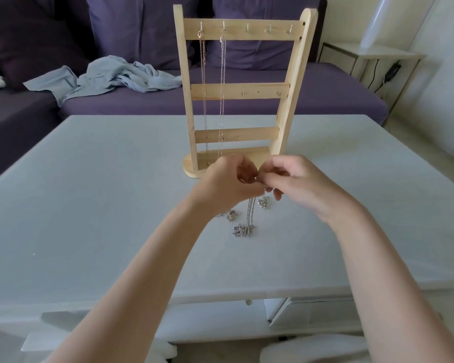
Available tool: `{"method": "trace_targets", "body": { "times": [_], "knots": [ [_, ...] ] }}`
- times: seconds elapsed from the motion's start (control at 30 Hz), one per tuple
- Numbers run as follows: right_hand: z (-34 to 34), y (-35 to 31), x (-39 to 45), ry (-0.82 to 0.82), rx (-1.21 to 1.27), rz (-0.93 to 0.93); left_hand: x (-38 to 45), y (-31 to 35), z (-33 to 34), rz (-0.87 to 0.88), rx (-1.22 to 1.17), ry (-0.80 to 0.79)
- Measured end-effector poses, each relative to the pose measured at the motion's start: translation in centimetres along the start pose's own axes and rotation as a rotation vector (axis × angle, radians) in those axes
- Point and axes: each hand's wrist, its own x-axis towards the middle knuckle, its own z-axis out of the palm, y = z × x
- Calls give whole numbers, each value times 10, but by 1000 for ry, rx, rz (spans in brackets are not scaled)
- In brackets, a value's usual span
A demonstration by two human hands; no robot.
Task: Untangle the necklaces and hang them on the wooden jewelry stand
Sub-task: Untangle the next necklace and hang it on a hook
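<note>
We are seeing a pale wooden stand [243, 90], silver chains [243, 229], a grey-white table [89, 205], a purple sofa [220, 100], and at ten o'clock a light-blue cloth [110, 77].

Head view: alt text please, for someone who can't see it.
Left hand and right hand pinch tangled silver necklace chains above a pale table; behind stands a wooden ladder-shaped jewelry stand with two chains already hung.

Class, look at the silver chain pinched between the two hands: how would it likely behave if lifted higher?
Probably floppy: the silver chain hangs limp below the fingers. Its charm cluster would likely swing. It may snag the loose charms nearby.
</note>
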Motion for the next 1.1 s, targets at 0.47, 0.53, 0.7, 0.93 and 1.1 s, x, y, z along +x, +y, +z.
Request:
{"method": "trace_targets", "body": {
  "times": [0.47,0.53,0.7,0.93,1.1],
  "knots": [
    [-13,3,-2,-38,264,-179,-6,-2,-17,-235,-554,-245],
    [-12,1,-2,-21,282,-194,-5,1,-17,-237,-553,-231],
    [-6,1,0,14,264,-188,-3,3,-11,-145,-153,-76],
    [-13,2,2,187,418,-197,-6,1,-13,-93,-195,-28],
    [-18,2,-1,117,565,-179,-9,3,-20,-101,-324,-103]
  ]
}}
